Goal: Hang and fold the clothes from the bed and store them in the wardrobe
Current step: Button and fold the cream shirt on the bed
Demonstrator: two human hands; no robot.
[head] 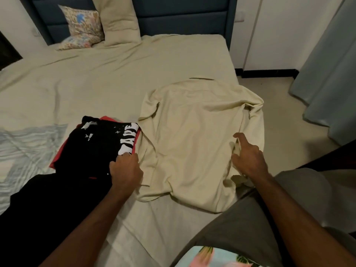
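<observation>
Lying back-up across the near right corner of the bed [115, 78], collar end far and hem near, long axis running away from the body: a cream long-sleeved shirt [192, 139]. Resting on its right edge with fingers loosely spread and gripping nothing, the right hand [248, 158]; curled at its left edge, the left hand [126, 170], whether pinching cloth impossible to tell. Just left, touching, a folded black printed T-shirt [104, 143] atop a red garment [57, 157].
</observation>
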